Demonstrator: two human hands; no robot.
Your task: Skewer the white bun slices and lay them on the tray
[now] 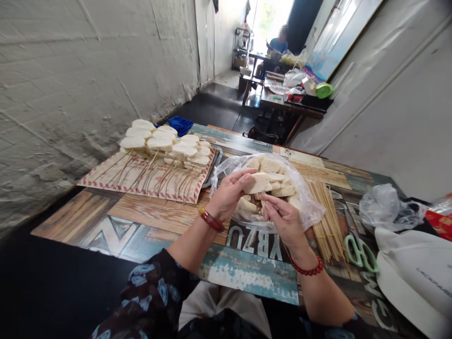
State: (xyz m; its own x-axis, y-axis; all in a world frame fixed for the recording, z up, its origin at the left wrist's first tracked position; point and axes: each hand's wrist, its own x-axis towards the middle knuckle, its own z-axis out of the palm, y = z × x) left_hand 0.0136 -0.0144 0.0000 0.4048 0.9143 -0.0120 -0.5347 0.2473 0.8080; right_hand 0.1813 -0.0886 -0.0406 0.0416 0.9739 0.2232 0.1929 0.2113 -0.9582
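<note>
In my left hand (231, 194) is a pale, thick slice of steamed bun (259, 183), pinched between thumb and fingers above an open clear plastic bag (226, 165). More such slices (282, 181) lie inside the bag. My right hand (284, 219) is closed in a pinch, its fingertips close to the slice's lower edge. A thin wooden skewer seems to be in it, mostly hidden by the fingers. To the left, skewered slices (162, 141) are stacked on a tray (215, 165) and printed paper (116, 179), their sticks pointing toward me.
A bundle of bamboo skewers (326, 226) lies right of the bag, beside green-handled scissors (360, 249). Farther right are a crumpled plastic bag (384, 207) and a white cap (416, 268). A blue cloth (181, 125) sits behind the stack. A person (278, 44) sits at a far table.
</note>
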